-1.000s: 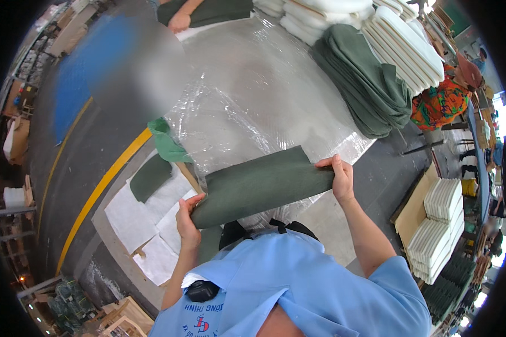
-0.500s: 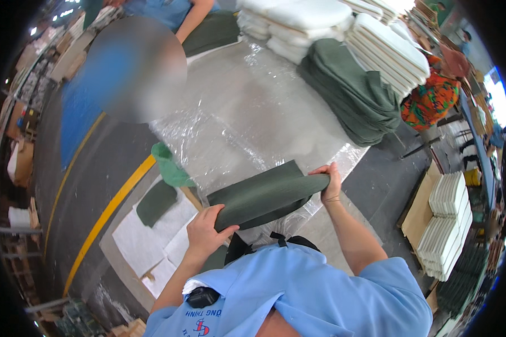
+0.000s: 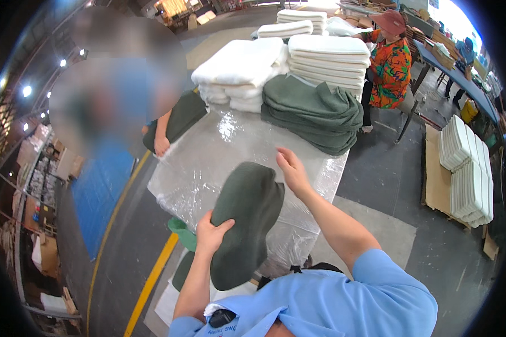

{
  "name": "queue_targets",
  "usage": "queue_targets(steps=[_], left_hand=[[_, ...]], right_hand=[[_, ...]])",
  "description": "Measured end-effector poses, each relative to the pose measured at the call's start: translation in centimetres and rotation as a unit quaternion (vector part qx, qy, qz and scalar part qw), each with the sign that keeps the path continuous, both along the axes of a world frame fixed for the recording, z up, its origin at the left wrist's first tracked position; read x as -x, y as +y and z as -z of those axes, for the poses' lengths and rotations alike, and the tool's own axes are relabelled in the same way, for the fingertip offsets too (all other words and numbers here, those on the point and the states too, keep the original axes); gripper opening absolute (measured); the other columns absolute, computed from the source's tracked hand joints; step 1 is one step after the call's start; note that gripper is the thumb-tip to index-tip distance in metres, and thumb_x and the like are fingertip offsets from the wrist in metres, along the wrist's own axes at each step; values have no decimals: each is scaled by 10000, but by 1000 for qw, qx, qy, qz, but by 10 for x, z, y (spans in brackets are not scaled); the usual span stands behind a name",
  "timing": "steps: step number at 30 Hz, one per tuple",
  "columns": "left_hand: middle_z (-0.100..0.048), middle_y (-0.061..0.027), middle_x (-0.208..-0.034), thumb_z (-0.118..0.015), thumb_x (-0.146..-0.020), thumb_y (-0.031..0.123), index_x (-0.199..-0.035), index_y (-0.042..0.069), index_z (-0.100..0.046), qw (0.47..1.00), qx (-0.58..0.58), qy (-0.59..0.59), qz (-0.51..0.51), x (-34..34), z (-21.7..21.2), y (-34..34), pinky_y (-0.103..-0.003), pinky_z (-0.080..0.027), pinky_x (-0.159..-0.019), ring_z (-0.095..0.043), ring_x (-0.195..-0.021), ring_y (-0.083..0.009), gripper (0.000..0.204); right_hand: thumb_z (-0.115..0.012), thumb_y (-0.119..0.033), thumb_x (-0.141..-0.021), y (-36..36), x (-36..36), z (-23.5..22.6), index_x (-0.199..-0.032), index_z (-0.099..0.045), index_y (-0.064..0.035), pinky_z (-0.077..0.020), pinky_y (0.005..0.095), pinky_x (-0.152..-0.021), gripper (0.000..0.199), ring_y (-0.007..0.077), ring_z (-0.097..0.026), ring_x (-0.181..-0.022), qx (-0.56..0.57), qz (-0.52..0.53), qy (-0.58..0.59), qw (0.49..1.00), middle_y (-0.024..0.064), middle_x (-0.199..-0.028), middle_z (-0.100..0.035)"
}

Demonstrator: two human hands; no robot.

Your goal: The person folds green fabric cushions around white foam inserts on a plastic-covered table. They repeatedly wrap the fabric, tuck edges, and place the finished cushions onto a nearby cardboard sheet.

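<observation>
A dark green cushion-like fabric pad (image 3: 244, 224) with a curved outline hangs tilted over the near end of the table. My left hand (image 3: 211, 233) grips its left edge, thumb on top and fingers out of sight beneath. To the right of the pad, my right hand (image 3: 292, 171) is raised with fingers stretched out and nothing in it. The plastic-covered table (image 3: 219, 140) lies beyond. On its far right part rests a pile of similar dark green pads (image 3: 312, 115).
Stacks of white pads (image 3: 329, 59) stand behind the green pile. Across the table, a co-worker's hand (image 3: 162, 147) rests by another green pad (image 3: 183, 121). A person in a bright patterned shirt (image 3: 391, 73) sits at far right. White stacks (image 3: 466, 168) stand on the right floor.
The pad was held at both ends, folded lengthwise; now it is opened flatter and turned more upright. My right hand has let go and moved away. The view has tipped up.
</observation>
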State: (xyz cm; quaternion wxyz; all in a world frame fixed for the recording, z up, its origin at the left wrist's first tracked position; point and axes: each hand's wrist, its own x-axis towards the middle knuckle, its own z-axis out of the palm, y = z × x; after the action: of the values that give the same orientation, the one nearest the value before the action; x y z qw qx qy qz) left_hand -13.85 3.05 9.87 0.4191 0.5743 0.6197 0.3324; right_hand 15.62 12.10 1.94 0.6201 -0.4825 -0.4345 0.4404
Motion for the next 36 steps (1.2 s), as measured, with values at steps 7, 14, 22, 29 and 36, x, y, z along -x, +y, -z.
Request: queue_targets(steps=[7, 14, 22, 29, 36], left_hand=[[-625, -178, -1399, -787, -873, -16, -1450, -50, -510, 912, -69, -341, -216, 21, 8, -30, -398, -499, -1075, -638, -1235, -285, 640], [-680, -165, -1304, -673, -975, 77, -1475, -35, -495, 887, 226, -362, -177, -21, 33, -137, -393, -544, -1038, -679, -1187, -285, 543], [-745, -95, -1208, -635, -1086, 157, -1351, -17, -641, 848, 388, -100, 347, 57, 4, -150, -322, -568, -974, -683, -1137, -122, 317], [-756, -142, -1099, -774, -952, 452, -1307, 11, -659, 919, 68, 297, 252, 63, 123, -21, -384, -573, -901, -725, -986, -242, 577], [-758, -143, -1047, -825, -859, 550, -1164, 49, -711, 830, 309, 250, 391, 43, 159, 35, -423, -553, -865, -711, -965, -304, 596]], right_hand=[[-679, -525, -1019, -123, -10, 40, -1651, -367, -123, -400, 470, -1193, 812, 306, -476, -1479, 386, -165, 86, 904, 174, -1561, -534], [-757, -442, -964, -149, -70, 53, -1504, -513, 3, -542, 450, -1094, 741, 285, -695, -1231, 398, -207, 263, 854, 138, -1422, -666], [-812, -408, -931, -140, -115, 76, -1478, -566, -21, -626, 395, -946, 715, 248, -694, -1237, 559, -341, 82, 751, 131, -1361, -698], [-815, -456, -889, -55, -63, 48, -1464, -586, -63, -562, 482, -1006, 733, 360, -652, -1249, 307, -376, -521, 702, 231, -1333, -666], [-768, -391, -910, -33, -16, 87, -1318, -711, -119, -514, 497, -1080, 494, 373, -593, -1337, 208, -465, -620, 597, 160, -1340, -695]])
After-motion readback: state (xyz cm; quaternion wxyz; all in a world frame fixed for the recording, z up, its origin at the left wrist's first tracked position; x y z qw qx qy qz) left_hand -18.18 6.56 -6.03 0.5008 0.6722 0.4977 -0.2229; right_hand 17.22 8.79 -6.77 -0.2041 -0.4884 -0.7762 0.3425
